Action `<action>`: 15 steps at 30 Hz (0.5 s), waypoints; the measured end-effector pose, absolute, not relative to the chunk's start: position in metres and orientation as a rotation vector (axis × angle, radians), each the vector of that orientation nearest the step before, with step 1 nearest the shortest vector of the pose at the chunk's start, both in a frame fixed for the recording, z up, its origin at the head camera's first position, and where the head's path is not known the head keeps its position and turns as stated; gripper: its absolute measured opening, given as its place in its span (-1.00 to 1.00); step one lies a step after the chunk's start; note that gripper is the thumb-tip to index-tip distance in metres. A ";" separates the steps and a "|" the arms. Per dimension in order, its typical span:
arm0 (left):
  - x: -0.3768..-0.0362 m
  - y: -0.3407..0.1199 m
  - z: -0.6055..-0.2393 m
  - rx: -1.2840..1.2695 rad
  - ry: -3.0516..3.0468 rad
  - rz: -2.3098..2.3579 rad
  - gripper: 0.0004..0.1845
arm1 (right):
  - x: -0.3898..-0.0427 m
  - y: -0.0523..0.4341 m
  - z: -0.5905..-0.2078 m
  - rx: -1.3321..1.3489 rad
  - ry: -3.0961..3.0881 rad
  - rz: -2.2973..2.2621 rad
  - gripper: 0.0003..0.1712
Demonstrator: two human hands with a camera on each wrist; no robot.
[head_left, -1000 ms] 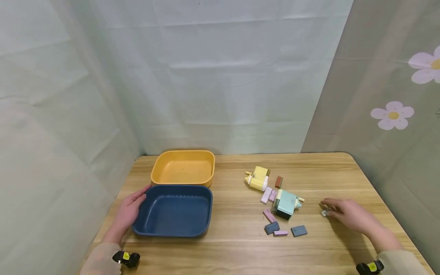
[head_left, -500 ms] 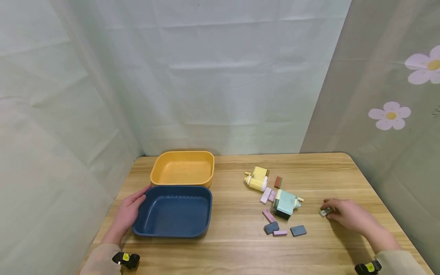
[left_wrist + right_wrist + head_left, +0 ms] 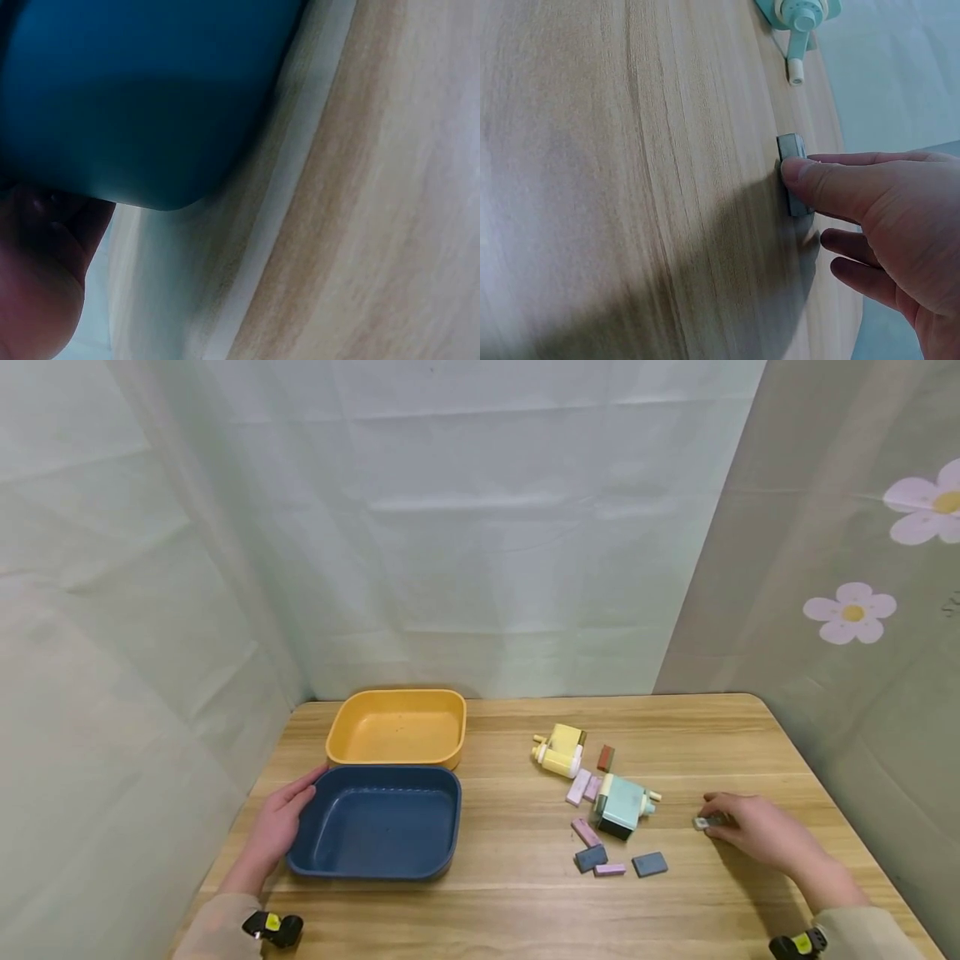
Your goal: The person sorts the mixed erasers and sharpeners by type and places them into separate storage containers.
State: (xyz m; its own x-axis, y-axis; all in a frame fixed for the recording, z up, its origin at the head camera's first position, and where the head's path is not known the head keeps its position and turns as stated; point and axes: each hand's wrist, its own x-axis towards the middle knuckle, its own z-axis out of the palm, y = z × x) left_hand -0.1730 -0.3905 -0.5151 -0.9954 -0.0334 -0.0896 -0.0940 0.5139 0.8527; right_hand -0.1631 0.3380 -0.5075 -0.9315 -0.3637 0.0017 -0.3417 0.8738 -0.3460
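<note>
My right hand (image 3: 757, 827) pinches a small grey eraser-like block (image 3: 789, 147) between thumb and fingers, close over the right part of the table. The other fingers of that hand sit behind, partly bent, in the right wrist view. At the left, my left hand (image 3: 276, 822) rests along the outer left side of a dark blue tray (image 3: 375, 868), its forefinger stretched toward the far corner. In the left wrist view the tray's wall (image 3: 150, 97) covers most of those fingers. Left of the right hand stands a light teal crank pencil sharpener (image 3: 624, 800).
Behind the blue tray stands a yellow tray (image 3: 397, 739). A yellow crank sharpener (image 3: 561, 750) lies farther back. Around the sharpeners are a red-brown block (image 3: 605, 757), several pink blocks (image 3: 585, 832) and dark grey blocks (image 3: 649, 864). Fabric walls border the table (image 3: 510, 910).
The grey block has turned within my right hand's fingers, and more of it shows than a second ago. My left hand stays at the blue tray.
</note>
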 end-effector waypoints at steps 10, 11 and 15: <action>-0.172 -0.390 -0.515 -0.121 2.693 1.506 -0.46 | -0.163 0.337 -0.509 -0.546 2.999 -0.536 -0.83; -0.172 -0.390 -0.515 -0.119 2.694 1.508 -0.46 | -0.163 0.337 -0.509 -0.539 3.000 -0.540 -0.83; -0.171 -0.389 -0.514 -0.103 2.698 1.521 -0.46 | -0.162 0.338 -0.509 -0.518 3.001 -0.554 -0.83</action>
